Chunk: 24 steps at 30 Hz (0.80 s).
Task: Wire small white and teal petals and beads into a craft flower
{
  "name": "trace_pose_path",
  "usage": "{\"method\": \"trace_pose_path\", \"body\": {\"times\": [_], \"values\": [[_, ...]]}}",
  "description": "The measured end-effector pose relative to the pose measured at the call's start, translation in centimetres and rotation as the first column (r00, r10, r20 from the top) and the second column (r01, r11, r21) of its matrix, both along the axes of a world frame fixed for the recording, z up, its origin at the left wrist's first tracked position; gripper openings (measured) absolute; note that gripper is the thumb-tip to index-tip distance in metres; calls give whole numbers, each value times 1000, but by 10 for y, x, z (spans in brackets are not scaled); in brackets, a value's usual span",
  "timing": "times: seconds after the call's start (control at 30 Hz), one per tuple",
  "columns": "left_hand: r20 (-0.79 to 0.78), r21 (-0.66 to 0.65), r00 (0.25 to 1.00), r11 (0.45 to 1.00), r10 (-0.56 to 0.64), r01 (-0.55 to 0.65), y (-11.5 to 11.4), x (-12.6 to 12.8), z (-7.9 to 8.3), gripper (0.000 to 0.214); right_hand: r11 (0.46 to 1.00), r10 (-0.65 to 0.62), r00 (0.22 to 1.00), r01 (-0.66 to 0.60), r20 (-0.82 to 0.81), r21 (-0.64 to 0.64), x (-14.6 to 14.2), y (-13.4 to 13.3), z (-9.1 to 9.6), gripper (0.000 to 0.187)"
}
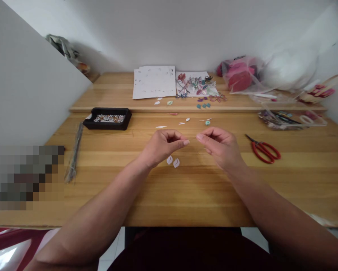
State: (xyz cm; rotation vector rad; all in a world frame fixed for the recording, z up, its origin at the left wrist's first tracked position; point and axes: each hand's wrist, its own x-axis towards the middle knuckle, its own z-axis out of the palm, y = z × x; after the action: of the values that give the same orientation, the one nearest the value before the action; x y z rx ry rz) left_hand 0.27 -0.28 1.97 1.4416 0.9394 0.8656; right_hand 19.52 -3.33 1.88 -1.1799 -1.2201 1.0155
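Above the middle of the wooden table, my left hand (169,145) is closed in a pinch, thumb against fingers. My right hand (219,144) pinches in the same way a short distance to the right. Whatever lies between the fingertips of either hand is too fine to make out. Two white leaf-shaped pieces (173,162) lie on the wood just below my left hand. Beyond the hands are a small teal roll (207,122), a thin stick-like piece (205,119), a small white leaf piece (187,119) and a white sliver (161,127).
Red-handled pliers (266,150) lie to the right, near a clear plastic box (295,114) of tools. On the left are a black tray (108,120) of beads and a bundle of thin wires (75,154). White sheets (154,82) and colourful flower pieces (197,84) rest on the raised back ledge.
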Motion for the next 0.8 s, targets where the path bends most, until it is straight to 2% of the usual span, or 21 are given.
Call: {"method": "trace_pose_path", "body": {"times": [0.2,0.37,0.6,0.8], "values": [[-62,4,997,999,42,-42,-3,2,0,26,999,54,998,-54,24,-7,-1,0,-2,22],[-54,55,998,998,38,-35,-4,3,-1,26,991,132,991,-130,23,-42,-4,-1,-4,20],[-81,69,996,997,26,-21,-4,4,-3,24,991,98,994,-101,-44,-89,-7,-3,-5,21],[-116,61,993,998,1,6,-5,2,0,22,967,64,983,-104,-172,-232,-4,-2,0,25]]}}
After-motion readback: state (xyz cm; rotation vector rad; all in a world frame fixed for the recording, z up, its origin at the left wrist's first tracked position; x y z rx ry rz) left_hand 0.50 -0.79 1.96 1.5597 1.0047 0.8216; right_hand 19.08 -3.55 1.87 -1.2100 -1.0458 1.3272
